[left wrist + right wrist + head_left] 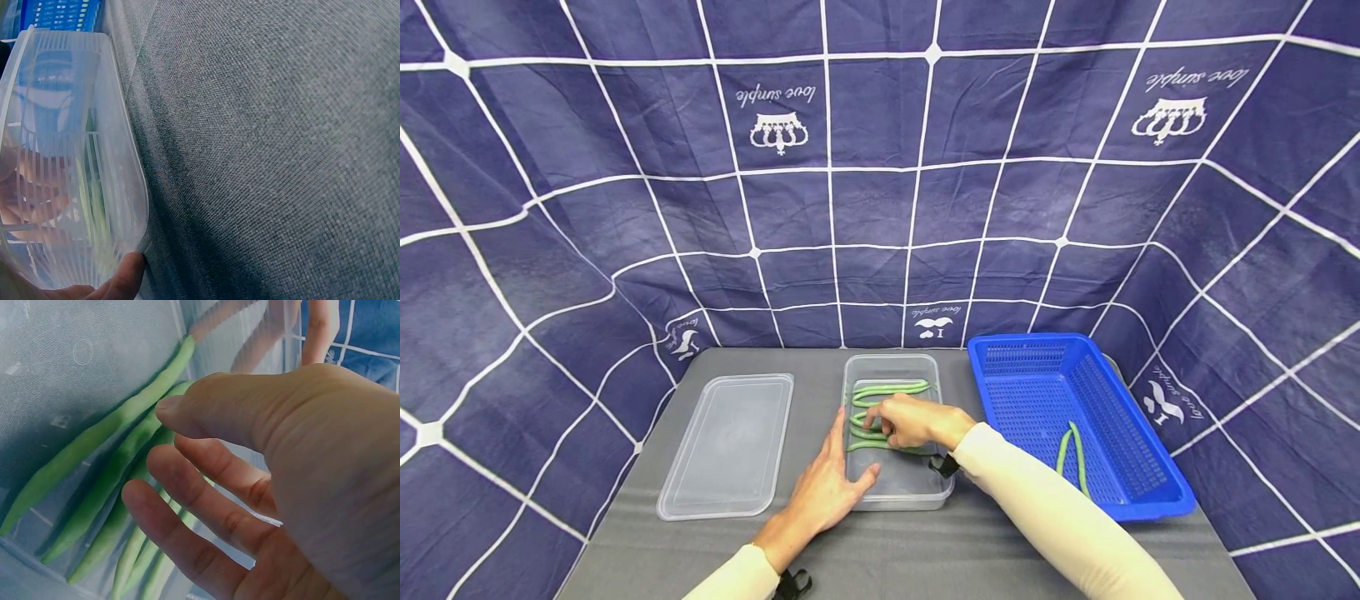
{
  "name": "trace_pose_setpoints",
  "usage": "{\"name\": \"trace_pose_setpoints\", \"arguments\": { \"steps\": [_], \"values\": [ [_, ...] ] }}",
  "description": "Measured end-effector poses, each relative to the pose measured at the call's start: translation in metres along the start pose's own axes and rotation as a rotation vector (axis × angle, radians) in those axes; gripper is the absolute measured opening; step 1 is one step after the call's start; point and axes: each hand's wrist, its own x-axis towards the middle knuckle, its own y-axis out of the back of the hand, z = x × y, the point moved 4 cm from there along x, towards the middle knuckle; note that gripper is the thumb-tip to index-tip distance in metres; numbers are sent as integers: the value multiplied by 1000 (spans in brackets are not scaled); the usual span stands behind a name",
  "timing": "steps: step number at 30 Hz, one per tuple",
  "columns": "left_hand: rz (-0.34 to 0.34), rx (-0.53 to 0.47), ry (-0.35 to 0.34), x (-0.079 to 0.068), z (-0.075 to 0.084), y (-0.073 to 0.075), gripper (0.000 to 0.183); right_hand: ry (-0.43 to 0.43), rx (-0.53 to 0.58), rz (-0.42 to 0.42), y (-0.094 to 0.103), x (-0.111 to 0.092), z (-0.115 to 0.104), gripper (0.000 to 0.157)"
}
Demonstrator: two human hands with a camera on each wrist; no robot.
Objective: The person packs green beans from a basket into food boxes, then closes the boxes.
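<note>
A clear plastic container (898, 498) stands mid-table with several green beans (891, 389) lying crosswise in it. My left hand (827, 492) rests along its left side, fingers extended and thumb by the near-left rim. In the left wrist view, a fingertip (130, 269) touches the container's lower edge. Inside the container, my right hand (913, 421) has curled fingers; its thumb and index finger pinch one green bean (119, 469) among the others. The thumb (200, 406) partly covers that bean's end. More green beans (1080, 458) lie in the blue basket (1026, 400) at right.
A translucent lid (726, 450) lies flat on the grey cloth to the left of the container. The blue basket's raised rim stands close to my right forearm. A blue checked curtain (880, 208) encloses the back and both sides of the table.
</note>
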Motion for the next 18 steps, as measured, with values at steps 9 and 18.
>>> {"name": "trace_pose_setpoints", "arguments": {
  "steps": [9,18],
  "values": [
    [-4,-3,11,1,-1,-1,118,35,-16,40,5,-6,-2,53],
    [0,-5,4,0,0,0,118,29,17,64,16,-20,-2,50]
  ]
}}
